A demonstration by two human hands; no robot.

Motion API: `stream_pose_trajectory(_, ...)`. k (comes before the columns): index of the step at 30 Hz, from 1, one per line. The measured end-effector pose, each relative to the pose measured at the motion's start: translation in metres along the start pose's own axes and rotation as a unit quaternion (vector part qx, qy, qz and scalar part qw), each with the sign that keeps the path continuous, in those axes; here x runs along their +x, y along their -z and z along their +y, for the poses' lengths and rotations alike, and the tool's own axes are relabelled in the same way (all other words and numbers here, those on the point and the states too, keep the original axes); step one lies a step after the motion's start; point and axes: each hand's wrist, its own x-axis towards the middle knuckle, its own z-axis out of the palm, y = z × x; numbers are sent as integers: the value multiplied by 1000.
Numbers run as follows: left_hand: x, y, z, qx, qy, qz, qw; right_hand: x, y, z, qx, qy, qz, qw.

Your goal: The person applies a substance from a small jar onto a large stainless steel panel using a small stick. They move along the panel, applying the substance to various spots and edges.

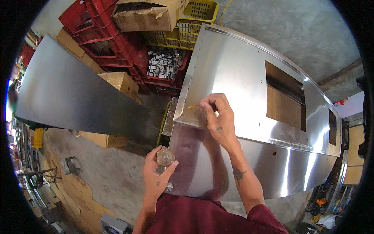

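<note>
Right grip (pixel 222 119) pinches yellow stick (pixel 192 106), left grip (pixel 156 178) clasps round container (pixel 165 157); we should steady stick over metal panel (pixel 237 70) beneath.

The right hand (pixel 221 117) hides one end of the thin yellow stick (pixel 192 106). What the small round container (pixel 165 156) holds is unclear. The top edge cuts off the torn cardboard box (pixel 144 19).

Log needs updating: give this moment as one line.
left hand: holds round container | right hand: pinches thin yellow stick | stick: near corner of metal box, contact unclear | beyond: red crate holding white pieces
</note>
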Motion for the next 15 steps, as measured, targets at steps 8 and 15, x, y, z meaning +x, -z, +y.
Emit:
stream_pose_trajectory(8, 14, -16, -10, 1, 25, 23, 999, 0, -12, 8, -43, -3, -84, 996)
stream_pose_trajectory(15, 27, -17, -21, 18, 32, 21, 999, 2, -14, 11, -65, 14, -116, 991)
